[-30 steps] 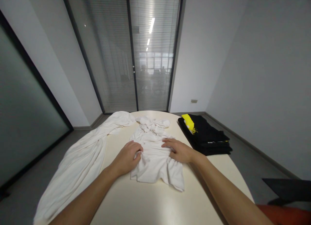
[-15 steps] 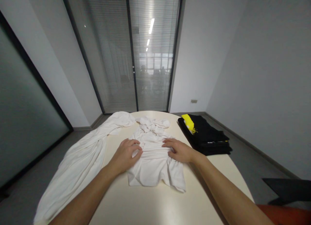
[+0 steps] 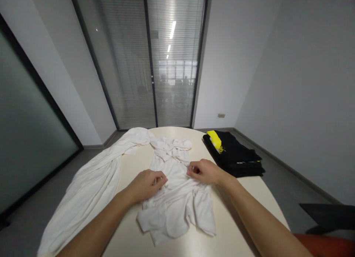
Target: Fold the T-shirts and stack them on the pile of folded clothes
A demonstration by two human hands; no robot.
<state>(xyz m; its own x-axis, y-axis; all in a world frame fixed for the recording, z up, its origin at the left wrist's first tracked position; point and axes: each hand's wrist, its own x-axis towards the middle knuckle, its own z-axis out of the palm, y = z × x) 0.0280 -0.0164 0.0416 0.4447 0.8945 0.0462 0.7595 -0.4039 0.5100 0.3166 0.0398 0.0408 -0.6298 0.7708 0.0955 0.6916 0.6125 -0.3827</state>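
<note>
A crumpled white shirt (image 3: 174, 198) lies in the middle of the table, bunched at its far end. Its near end spreads in loose folds, with sleeve-like flaps at both sides. My left hand (image 3: 149, 183) has its fingers closed in a pinch on the cloth at the left edge. On the opposite edge my right hand (image 3: 204, 171) pinches the same shirt, thumb against curled fingers. The cloth between the two hands is wrinkled.
A long heap of white cloth (image 3: 91, 190) covers the table's left side and touches the shirt's far end. At the right stands a stack of folded black garments (image 3: 235, 153) with a yellow piece (image 3: 215, 138) on top. The round table (image 3: 222, 220) has a curved edge.
The near part of the shirt has slid towards me and spread wider. My fingers, spread on the cloth before, are now curled into pinches; the left hand has come slightly nearer.
</note>
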